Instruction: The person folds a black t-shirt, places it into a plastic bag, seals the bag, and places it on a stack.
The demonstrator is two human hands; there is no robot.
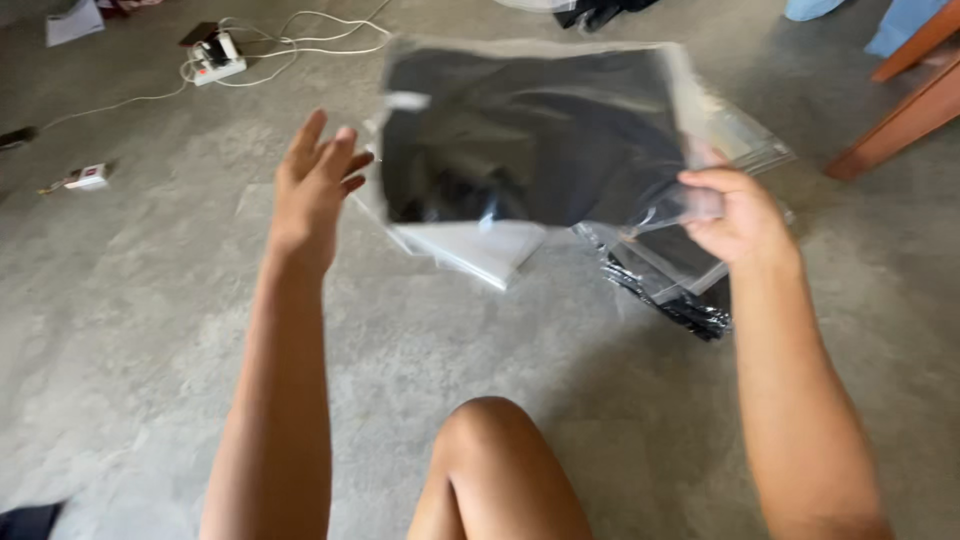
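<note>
One clear bag (pixel 535 130) w/ black cloth pinched in right grip (pixel 735 210), left grip (pixel 315 180) spread beside.

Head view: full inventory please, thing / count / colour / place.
Clear bag with folded garment: 1, transparent over black, held up at centre, right edge pinched.
Flat packets on floor: a stack, count unclear, white and clear, beneath the held bag.
Crumpled plastic: 1, black, under the stack's right side.
Power strip: 1, white, top left, with white cables.
Small object: 1, white, left floor, kind unclear.
Wooden furniture legs: 2 visible, reddish brown, top right.
Floor: grey concrete.
Left hand: open, fingers spread, beside the bag's left edge, contact unclear.
Right hand: gripping the bag.
Knee: 1, bare, bottom centre.
</note>
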